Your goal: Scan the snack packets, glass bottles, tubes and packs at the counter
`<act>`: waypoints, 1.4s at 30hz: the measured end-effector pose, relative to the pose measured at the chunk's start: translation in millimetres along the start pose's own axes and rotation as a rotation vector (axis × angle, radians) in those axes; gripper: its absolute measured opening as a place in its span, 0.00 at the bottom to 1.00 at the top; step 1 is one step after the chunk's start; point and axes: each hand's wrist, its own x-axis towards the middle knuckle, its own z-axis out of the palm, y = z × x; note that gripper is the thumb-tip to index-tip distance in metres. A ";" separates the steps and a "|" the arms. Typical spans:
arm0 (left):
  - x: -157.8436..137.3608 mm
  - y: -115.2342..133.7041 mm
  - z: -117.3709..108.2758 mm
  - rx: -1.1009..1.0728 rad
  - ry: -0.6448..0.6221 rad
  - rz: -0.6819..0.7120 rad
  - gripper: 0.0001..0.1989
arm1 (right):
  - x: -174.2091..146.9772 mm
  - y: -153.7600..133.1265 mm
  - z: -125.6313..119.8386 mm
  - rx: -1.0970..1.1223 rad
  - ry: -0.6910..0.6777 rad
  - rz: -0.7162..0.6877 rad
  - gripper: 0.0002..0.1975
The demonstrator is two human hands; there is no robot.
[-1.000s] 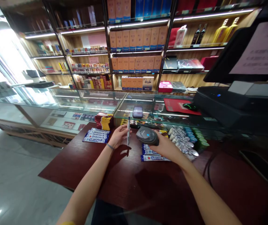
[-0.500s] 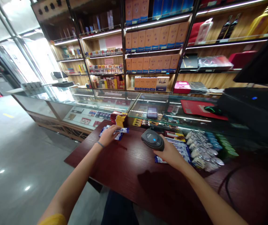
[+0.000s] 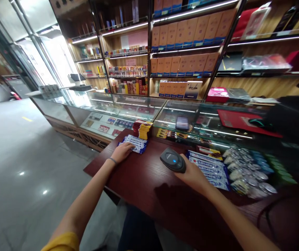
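Had lowered the left hand [image 3: 123,152], in the head view, from holding a packet crosswise over the row half a second earlier to resting at the near side of the left row of packets [image 3: 136,143], blue and white, by the far left corner of the tabletop [image 3: 144,181]. Had seemingly laid that packet in line with the rest. Kept the right hand [image 3: 192,174] clamped around the scanner [image 3: 172,160], raised over the middle of the tabletop. Could not tell the left grip as pinching or merely pressing, given fingertips bent against the wrappers.

Called, by judgement, for flat fingers, light pressure and parallel packet edges, without nudging the red-and-yellow stack [image 3: 142,130] just behind, at the far edge. Seemed wise to hold the scanner clear of the right row of packets [image 3: 209,169], toward the right of the tabletop.

Saw only closed wrappers in both rows, hiding any contents. Found silver-topped containers [image 3: 251,172] grouped right of the right row, with blue containers [image 3: 262,163] and green containers [image 3: 280,169] farther right; could not make out anything inside. Made out small boxes [image 3: 124,122] inside the glass case [image 3: 162,106], beyond the far edge.
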 end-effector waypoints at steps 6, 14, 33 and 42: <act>-0.4 2.7 1.2 0.003 0.014 0.011 0.17 | 0.0 0.9 2.0 -0.004 -0.004 0.029 0.16; -4.0 4.3 1.0 -0.015 0.030 0.007 0.20 | 0.1 -2.7 -2.7 0.015 0.003 0.018 0.16; 86.4 132.5 35.1 -0.131 0.105 0.229 0.25 | -16.5 16.3 -109.6 0.050 0.215 0.088 0.30; 137.5 226.7 77.5 -0.291 0.088 0.383 0.21 | -48.6 31.6 -167.4 0.127 0.225 0.168 0.23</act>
